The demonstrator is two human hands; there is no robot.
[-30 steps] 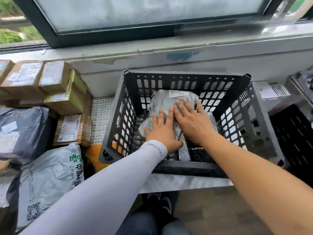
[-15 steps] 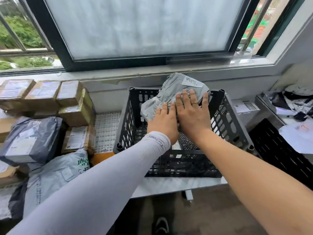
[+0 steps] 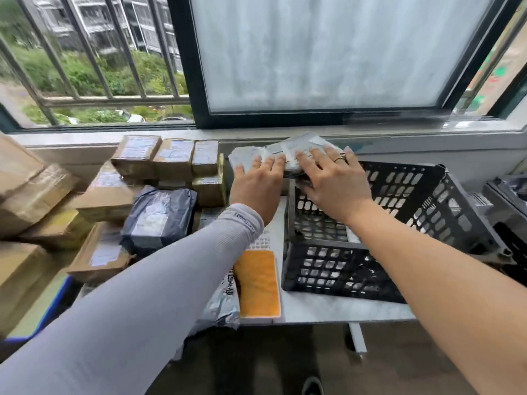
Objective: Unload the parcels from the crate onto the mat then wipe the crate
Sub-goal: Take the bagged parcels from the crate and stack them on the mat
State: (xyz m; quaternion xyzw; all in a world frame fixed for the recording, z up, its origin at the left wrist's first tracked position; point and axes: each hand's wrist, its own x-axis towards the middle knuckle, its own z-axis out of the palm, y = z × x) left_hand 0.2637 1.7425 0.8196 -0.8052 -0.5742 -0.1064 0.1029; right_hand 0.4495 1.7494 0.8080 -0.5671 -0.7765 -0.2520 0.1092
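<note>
Here both hands carry a grey parcel [image 3: 288,155] in the air over the far left corner of the black crate [image 3: 399,223], close under the window sill. The left hand [image 3: 258,183] lies flat on the parcel's left end with its fingers [image 3: 273,163] straight and spread, and the right hand [image 3: 333,181] lies over the right end the same way, fingers stretched out, a ring on one of them; whether the thumbs hook underneath I cannot tell. The crate stands on the white tabletop [image 3: 328,309], its slotted walls letting the pale surface show through; what lies on its bottom is hard to make out, since the arms cover much of it. Left of the crate, a white grid mat [image 3: 261,242] peeks out beside an orange cloth [image 3: 258,283]. Further left, brown boxes [image 3: 171,158] are piled against the wall, with a dark bagged parcel [image 3: 159,215] lying in front of them.
</note>
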